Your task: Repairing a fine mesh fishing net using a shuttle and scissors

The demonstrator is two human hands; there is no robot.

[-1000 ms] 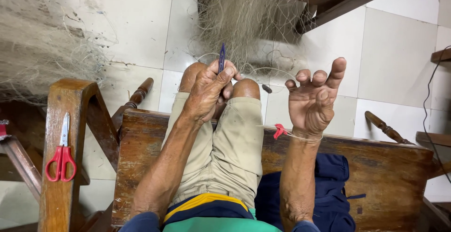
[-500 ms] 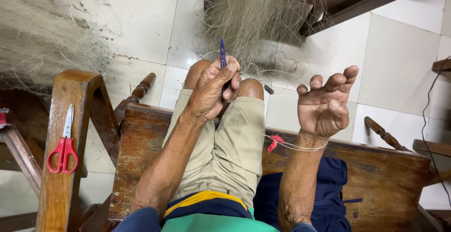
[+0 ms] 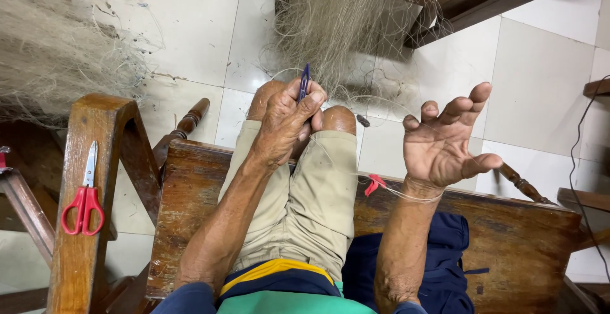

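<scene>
The left hand [image 3: 289, 120] rests on the person's knees [image 3: 337, 120] with its fingers pinched together around a slim blue netting needle [image 3: 304, 83]. The needle stands with its long axis running up the frame, its pointed tip aimed away from the person toward the hanging fishing net [image 3: 337, 21] just beyond the knees. The right hand [image 3: 445, 142] is raised to the right of the knees, palm facing the camera, fingers spread apart and holding nothing; a thin line [image 3: 394, 190] loops around its wrist, with a small red tag [image 3: 375, 184] on it between wrist and knees. Well left of the knees, red-handled scissors [image 3: 84, 196] lie on a wooden chair arm [image 3: 79, 250], blades pointing up the frame.
</scene>
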